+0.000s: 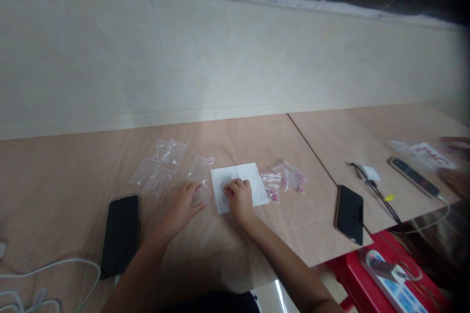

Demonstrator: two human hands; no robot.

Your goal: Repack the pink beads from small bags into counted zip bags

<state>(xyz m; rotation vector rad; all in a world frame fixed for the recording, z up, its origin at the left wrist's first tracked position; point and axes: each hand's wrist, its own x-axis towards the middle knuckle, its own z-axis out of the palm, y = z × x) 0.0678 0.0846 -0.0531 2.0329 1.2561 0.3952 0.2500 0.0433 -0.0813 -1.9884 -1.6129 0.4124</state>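
My left hand (pixel 184 204) rests on the wooden table, its fingers curled around the edge of a small clear round container (pixel 201 193). What lies inside the container is too faint to tell. My right hand (pixel 239 198) is over a white sheet of paper (pixel 259 190), thumb and fingers pinched together; anything between them is too small to make out. Just behind the container lies a clear zip bag (pixel 200 166). Beside the paper on the right are small zip bags (pixel 271 183) holding pink-red bits, with another such bag (pixel 293 176) further right.
Several clear zip bags (pixel 161 164) lie at the left. A dark phone (pixel 120 234) and white cable (pixel 69 260) are near my left arm. Right are another phone (pixel 349 214), a power strip (pixel 414 176), another person's hand (pixel 455 181) and a red stool (pixel 352 274).
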